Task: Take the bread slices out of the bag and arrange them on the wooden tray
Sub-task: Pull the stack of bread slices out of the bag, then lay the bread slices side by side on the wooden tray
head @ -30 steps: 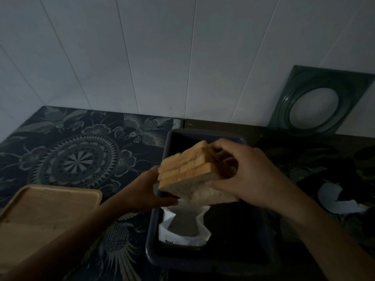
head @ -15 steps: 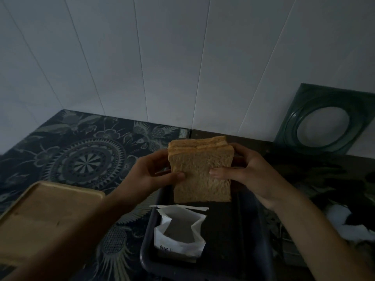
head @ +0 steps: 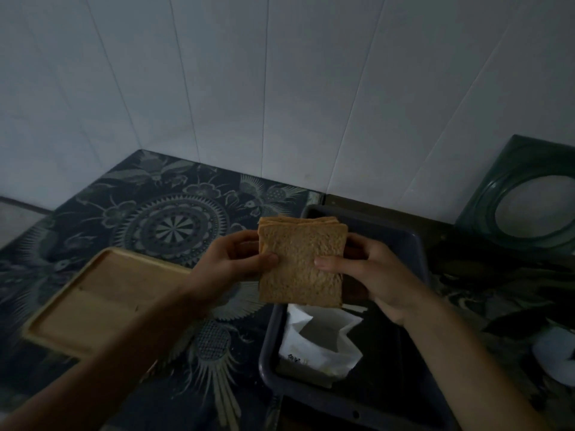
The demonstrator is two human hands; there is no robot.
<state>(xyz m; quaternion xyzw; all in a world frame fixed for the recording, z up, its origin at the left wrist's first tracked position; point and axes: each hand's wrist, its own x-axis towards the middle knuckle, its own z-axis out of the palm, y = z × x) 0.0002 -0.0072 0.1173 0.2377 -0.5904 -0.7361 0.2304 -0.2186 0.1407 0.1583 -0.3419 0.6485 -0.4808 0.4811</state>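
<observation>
A stack of brown bread slices (head: pixel 301 262) stands upright in the air, its flat face turned toward me. My left hand (head: pixel 231 264) grips its left edge and my right hand (head: pixel 370 275) grips its right edge. Below the stack, the white bag (head: pixel 317 346) lies open inside a dark rectangular tray (head: pixel 267 353). The wooden tray (head: pixel 102 297) sits on the patterned cloth to the left, with nothing on it; my left forearm crosses its near corner.
A dark cloth with a mandala pattern (head: pixel 174 228) covers the counter up to the white panelled wall. A green square frame with a round opening (head: pixel 529 200) leans on the wall at right. Dark clutter and something white (head: pixel 553 353) lie at far right.
The stack was lifted out of the bag by my right hand, turned upright, and taken by both hands. It has since shifted slightly left, toward the dark tray's left edge.
</observation>
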